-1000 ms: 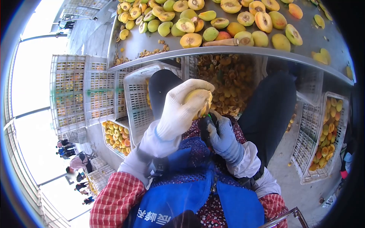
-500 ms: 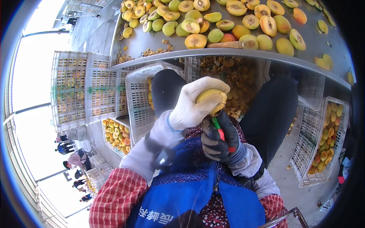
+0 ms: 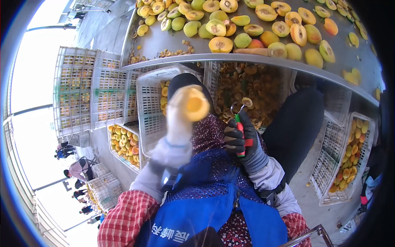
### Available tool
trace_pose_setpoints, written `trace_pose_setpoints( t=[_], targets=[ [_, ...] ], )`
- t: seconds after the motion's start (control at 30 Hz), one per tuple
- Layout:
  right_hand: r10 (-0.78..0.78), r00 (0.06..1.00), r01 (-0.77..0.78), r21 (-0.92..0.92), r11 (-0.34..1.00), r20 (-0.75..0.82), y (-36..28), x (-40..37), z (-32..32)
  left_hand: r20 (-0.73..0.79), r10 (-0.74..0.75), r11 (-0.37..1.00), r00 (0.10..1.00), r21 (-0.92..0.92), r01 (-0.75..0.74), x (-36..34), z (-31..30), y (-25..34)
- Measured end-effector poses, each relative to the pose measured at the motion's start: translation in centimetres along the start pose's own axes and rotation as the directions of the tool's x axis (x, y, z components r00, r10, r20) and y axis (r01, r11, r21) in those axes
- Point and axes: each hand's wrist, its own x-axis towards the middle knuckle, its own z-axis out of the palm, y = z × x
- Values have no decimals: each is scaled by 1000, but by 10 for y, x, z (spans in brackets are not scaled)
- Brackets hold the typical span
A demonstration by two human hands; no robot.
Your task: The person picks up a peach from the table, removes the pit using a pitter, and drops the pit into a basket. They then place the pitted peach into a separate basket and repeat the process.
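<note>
My left hand, in a white knit glove and blurred by motion, holds up a peach half with its hollowed cut face showing. In a dark coated glove, my right hand grips a pitting tool with a green and red handle and a metal ring at its top. At the ring sits a small pale brown piece, which looks like a peach stone. Below the hands, between my knees, a crate holds many brown scraps and stones.
Cut and whole peaches lie on a metal table ahead, with loose stones by its edge. White crates of fruit stand at left; another crate is at right. People work in the left background.
My left hand has moved left with the peach half, away from the pitting tool. My right hand has turned the tool upright, and its ring and the small piece now show.
</note>
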Motion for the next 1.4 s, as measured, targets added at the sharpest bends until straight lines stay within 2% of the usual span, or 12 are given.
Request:
trace_pose_setpoints(
  t=[0.07, 0.13, 0.23, 0.33, 0.37, 0.43, 0.53, 0.67, 0.9, 1.0, 1.2, 1.4],
  targets=[
    [-12, 993, 5, -63, 998, -117, 2, -2, 1, -85, 139, 986, 987, 108, -130, 14, -42, 28],
    [-199, 931, 99, -315, 944, -305, 4, -3, 13, 19, 280, 283, 960, 954, -101, 40, -87, 29],
    [-519, 772, 75, -758, 648, -367, 6, 3, 8, 59, 513, 193, 856, 964, -181, 67, -69, 38],
    [-599, 727, -52, -897, 438, -335, -2, 8, 13, 211, 349, 365, 913, 867, -340, 98, 7, 51],
    [-654, 699, -51, -933, 357, -289, -6, 8, 3, 379, 361, 151, 852, 878, -454, 127, 18, 35],
    [-725, 651, -25, -961, 276, -225, -12, 7, -8, 317, 57, 160, 947, 933, -322, 160, 68, 51],
    [-710, 651, 26, -928, 373, -267, -21, 6, 9, 505, -56, 476, 861, 772, -422, 192, 87, 35],
    [-762, 591, 135, -898, 418, -266, -21, 10, 29, 404, 210, 668, 890, 605, -432, 175, 74, 32],
    [-629, 713, 20, -906, -422, 308, -6, 6, 61, 609, -158, 889, 778, 431, -157, 61, 52, 64],
    [-618, 742, -83, -878, -472, 262, 0, 2, 64, 445, -136, 952, 885, -188, 241, 31, 47, 31],
    [-500, 734, -183, -575, -797, 460, 22, -5, 76, 280, 44, 989, 959, -149, -1, -12, 62, 31],
    [-501, 755, -167, -614, -772, 424, 36, -12, 86, 267, 177, 967, 947, 132, -218, -21, 57, 51]
  ],
)
